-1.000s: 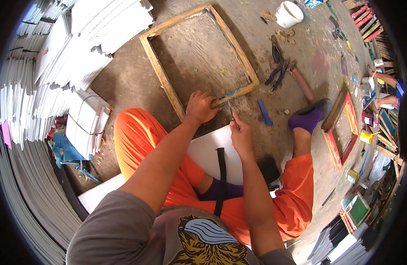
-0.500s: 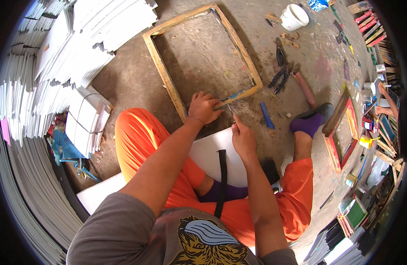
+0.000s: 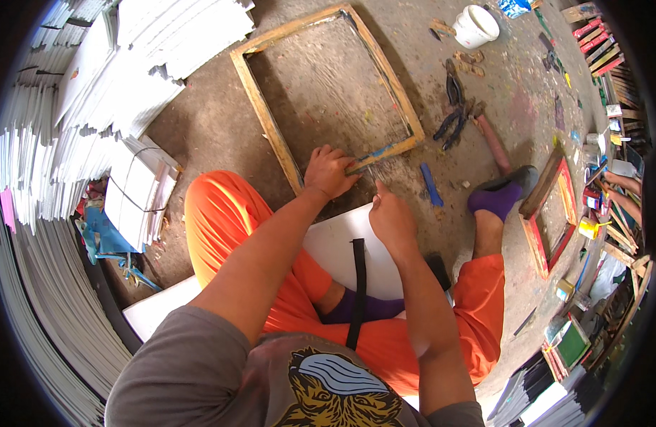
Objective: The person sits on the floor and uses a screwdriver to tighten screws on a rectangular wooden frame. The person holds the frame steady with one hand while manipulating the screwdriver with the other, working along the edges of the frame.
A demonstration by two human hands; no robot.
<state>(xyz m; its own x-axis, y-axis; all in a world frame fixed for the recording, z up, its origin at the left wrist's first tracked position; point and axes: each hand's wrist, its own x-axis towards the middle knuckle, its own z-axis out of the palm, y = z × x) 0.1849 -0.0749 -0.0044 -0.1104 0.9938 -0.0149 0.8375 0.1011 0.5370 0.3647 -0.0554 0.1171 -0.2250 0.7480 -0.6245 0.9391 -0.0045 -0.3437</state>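
A rectangular wooden frame [image 3: 267,128] with worn, paint-stained edges lies on the floor in front of me. My left hand [image 3: 330,173] is closed around its near rail, close to the near left corner. Just to the right, my right hand [image 3: 393,219] is closed with its index finger stretched forward along a thin tool. The tool's narrow tip reaches the rail beside my left fingers; its handle is hidden in my palm, so its kind cannot be made out. Blue paint marks the rail between the hands and the right corner.
Right of the frame lie a blue strip [image 3: 431,185], black-handled pliers [image 3: 452,127] and a hammer with a reddish handle [image 3: 493,146]. A white bucket [image 3: 475,27] stands beyond. A red-edged frame [image 3: 534,245] rests by my right foot. White stacked sheets [image 3: 121,78] fill the left.
My right hand has shifted slightly left, its wrist turning a little. My left hand keeps its hold and the frame stays nearly in place.
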